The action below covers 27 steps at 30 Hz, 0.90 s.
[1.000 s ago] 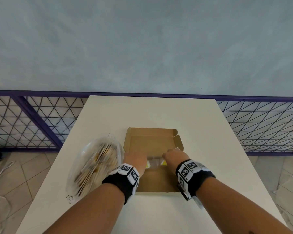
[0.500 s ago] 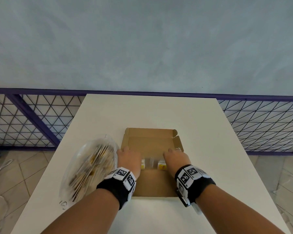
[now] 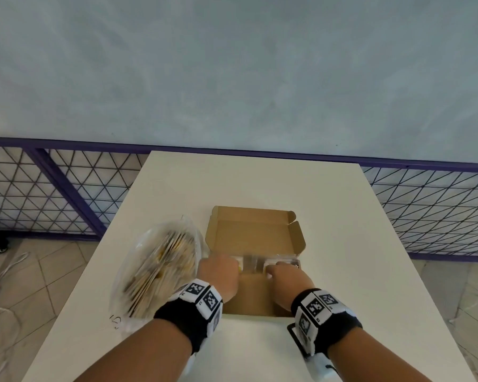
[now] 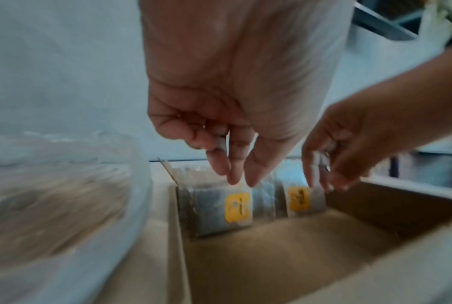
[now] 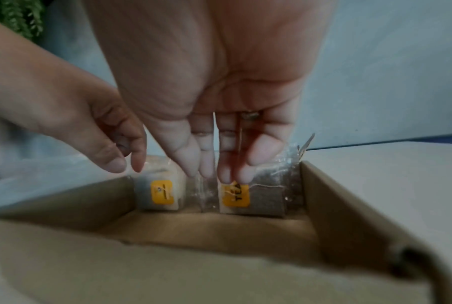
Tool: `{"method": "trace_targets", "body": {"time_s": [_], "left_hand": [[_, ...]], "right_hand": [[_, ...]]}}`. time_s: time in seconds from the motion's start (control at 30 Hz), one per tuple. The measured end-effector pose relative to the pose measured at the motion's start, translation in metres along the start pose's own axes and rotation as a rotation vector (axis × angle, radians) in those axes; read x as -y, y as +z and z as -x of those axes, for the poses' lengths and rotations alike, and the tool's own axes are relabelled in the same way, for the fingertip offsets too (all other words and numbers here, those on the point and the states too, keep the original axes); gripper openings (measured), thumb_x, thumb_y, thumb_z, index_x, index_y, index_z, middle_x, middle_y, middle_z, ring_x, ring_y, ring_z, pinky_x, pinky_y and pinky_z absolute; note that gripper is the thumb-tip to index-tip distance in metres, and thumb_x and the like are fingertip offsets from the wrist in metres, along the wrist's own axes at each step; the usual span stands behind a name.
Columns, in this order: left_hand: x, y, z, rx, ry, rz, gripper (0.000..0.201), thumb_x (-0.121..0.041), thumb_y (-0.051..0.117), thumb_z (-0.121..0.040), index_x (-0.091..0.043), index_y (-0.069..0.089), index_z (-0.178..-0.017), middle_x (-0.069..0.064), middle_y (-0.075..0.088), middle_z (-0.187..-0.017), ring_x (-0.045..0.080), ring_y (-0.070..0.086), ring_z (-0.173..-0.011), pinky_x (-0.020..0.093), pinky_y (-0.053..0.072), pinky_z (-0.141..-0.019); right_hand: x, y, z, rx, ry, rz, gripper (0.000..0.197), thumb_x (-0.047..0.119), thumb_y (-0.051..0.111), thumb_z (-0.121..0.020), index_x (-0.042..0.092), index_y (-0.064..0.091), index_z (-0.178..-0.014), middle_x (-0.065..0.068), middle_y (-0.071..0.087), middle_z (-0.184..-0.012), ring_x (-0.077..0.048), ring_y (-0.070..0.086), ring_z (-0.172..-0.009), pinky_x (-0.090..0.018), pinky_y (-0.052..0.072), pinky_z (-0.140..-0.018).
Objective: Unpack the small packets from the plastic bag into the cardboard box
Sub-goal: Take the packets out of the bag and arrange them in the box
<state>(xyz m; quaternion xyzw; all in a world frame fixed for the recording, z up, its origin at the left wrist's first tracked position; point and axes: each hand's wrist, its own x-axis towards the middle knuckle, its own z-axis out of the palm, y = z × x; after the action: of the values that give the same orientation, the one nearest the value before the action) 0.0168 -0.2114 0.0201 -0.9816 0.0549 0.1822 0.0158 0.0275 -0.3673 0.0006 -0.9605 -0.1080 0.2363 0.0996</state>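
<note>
The open cardboard box [image 3: 255,296] lies mid-table with its lid flapped back. Two clear packets of tea bags with yellow labels stand upright side by side at its far end: the left packet [image 4: 219,211] [image 5: 159,193] and the right packet [image 5: 253,199] [image 4: 302,199]. My left hand [image 4: 239,181] [image 3: 218,274] hangs over the left packet, fingertips at its top edge. My right hand [image 5: 211,172] [image 3: 287,277] points straight fingers down onto the top of the right packet. The plastic bag [image 3: 155,268] [image 4: 50,195], full of packets, lies left of the box.
The white table [image 3: 260,183] stretches beyond the box and to its right. A purple mesh fence [image 3: 425,210] runs behind the table against a pale wall. The near half of the box floor [image 5: 219,232] is bare cardboard.
The two packets went from held between my hands above the box to standing on its floor at the far end. My fingers have loosened over them.
</note>
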Motion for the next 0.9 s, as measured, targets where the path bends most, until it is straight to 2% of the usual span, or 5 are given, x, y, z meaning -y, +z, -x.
{"method": "trace_targets", "body": {"time_s": [0.1,0.23,0.53,0.73,0.9], "left_hand": [[0.025,-0.009,0.008,-0.139,-0.217,0.211,0.021,-0.019,0.047,-0.090,-0.014,0.064,-0.102,0.007,0.065,-0.107,0.023,0.062,-0.096,0.030,0.048,-0.073],[0.079,0.005,0.026,-0.112,-0.527,0.402,0.042,-0.032,0.047,-0.090,-0.015,0.048,-0.128,0.008,0.049,-0.132,0.030,0.050,-0.120,0.041,0.043,-0.098],[0.104,0.024,0.061,0.009,-0.540,0.329,0.037,-0.018,0.039,-0.098,-0.010,0.049,-0.132,0.008,0.052,-0.136,0.023,0.050,-0.125,0.029,0.039,-0.102],[0.124,0.012,0.072,-0.187,-0.609,0.588,0.022,-0.011,0.048,-0.089,-0.006,0.069,-0.084,0.013,0.069,-0.092,0.032,0.062,-0.085,0.030,0.043,-0.068],[0.129,0.013,0.080,-0.364,-0.532,0.889,0.030,-0.013,0.052,-0.086,-0.009,0.043,-0.058,0.009,0.045,-0.061,0.023,0.041,-0.063,0.029,0.031,-0.059]], "right_hand": [[0.009,0.003,0.002,-0.065,0.046,-0.147,0.030,0.014,0.040,-0.092,0.014,0.059,-0.116,-0.007,0.063,-0.115,-0.022,0.060,-0.105,-0.029,0.049,-0.089],[0.028,0.005,0.010,-0.118,0.033,-0.342,0.028,0.014,0.042,-0.089,0.016,0.063,-0.109,-0.004,0.066,-0.107,-0.017,0.060,-0.096,-0.021,0.046,-0.083],[0.069,0.012,0.028,-0.139,-0.064,-0.478,0.021,0.015,0.046,-0.086,0.022,0.064,-0.093,-0.002,0.069,-0.090,-0.018,0.064,-0.082,-0.025,0.051,-0.073],[0.090,0.007,0.036,-0.175,-0.156,-0.541,0.016,0.014,0.050,-0.089,0.026,0.060,-0.085,0.008,0.062,-0.087,-0.008,0.058,-0.080,-0.011,0.042,-0.065],[0.113,0.008,0.041,-0.158,-0.162,-0.626,0.019,0.017,0.052,-0.090,0.022,0.063,-0.105,0.009,0.060,-0.097,0.000,0.054,-0.078,-0.004,0.041,-0.062]]}}
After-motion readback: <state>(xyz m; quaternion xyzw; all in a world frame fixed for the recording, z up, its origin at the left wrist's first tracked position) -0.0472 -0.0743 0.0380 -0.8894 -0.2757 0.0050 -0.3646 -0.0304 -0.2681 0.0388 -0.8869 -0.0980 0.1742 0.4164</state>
